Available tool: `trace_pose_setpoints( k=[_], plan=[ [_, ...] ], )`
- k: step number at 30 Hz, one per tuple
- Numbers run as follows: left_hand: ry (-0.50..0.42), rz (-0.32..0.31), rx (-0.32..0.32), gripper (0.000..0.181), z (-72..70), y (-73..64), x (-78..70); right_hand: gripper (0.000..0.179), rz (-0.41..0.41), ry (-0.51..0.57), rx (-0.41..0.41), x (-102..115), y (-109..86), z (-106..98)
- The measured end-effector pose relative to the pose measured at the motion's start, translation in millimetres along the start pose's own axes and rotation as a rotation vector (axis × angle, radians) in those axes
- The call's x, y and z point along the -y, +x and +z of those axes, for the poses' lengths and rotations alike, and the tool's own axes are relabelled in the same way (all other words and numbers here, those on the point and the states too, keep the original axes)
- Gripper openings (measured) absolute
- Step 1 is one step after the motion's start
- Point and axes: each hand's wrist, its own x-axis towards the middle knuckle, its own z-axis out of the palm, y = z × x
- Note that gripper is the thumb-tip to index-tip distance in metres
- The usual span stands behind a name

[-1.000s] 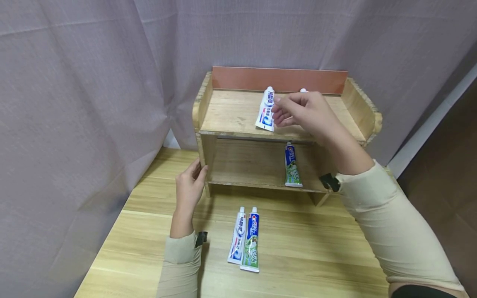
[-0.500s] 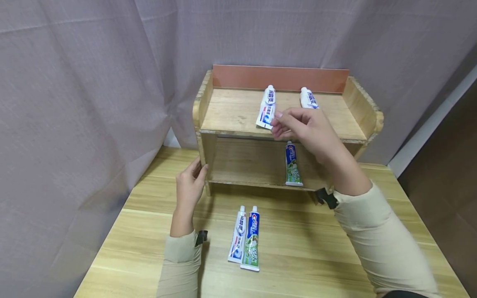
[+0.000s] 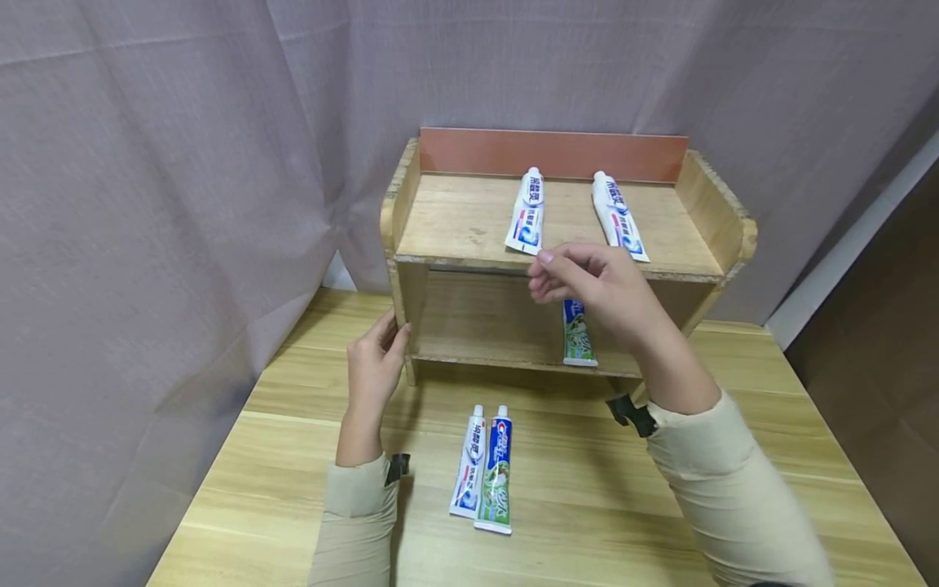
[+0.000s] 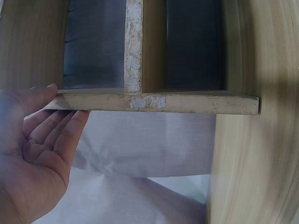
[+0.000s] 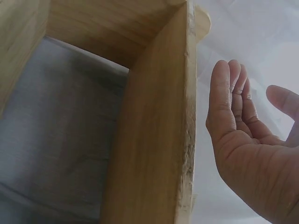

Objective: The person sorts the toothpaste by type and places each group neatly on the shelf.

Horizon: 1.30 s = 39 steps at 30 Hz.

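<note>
My left hand (image 3: 372, 359) holds the left side panel of a small two-tier wooden shelf (image 3: 477, 257). In the left wrist view its thumb lies on one face of that panel (image 4: 196, 102) and the fingers on the other. Holding nothing, my right hand (image 3: 597, 289) hovers before the shelf's upper board, thumb and fingers apart in the right wrist view. Behind it on the upper tier lie two white toothpaste tubes, one at centre (image 3: 526, 212) and one to the right (image 3: 618, 214). A blue-green toothpaste tube (image 3: 579, 338) lies on the lower tier, its cap end hidden by my right hand.
On the wooden table (image 3: 572, 489) in front of the shelf lie a white toothpaste tube (image 3: 468, 465) and a blue-green one (image 3: 496, 473), side by side. A reddish-brown strip (image 3: 550, 153) stands along the shelf's back. Grey curtain (image 3: 220, 163) hangs behind and at the left.
My right hand has come down and toward me from over the upper tier, uncovering the right white tube and covering the top of the lower blue-green tube. The left hand stays put.
</note>
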Motion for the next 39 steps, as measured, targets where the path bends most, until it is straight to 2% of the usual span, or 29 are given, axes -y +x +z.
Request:
trace_pose_setpoints(
  k=[15, 27, 39],
  plan=[
    [-0.001, 0.026, -0.013, 0.034, 0.4, 1.0, -0.1, 0.035, -0.001, 0.082, -0.010, -29.6, -25.8, 11.4],
    [0.000, 0.047, -0.007, 0.034, 1.2, 0.4, 0.8, 0.042, 0.107, 0.132, -0.031, -63.7, -43.4, 16.7],
    [-0.002, 0.031, -0.003, 0.035, 0.3, 0.4, 0.3, 0.040, 0.177, 0.273, -0.035, -101.9, -65.7, 36.2]
  ],
)
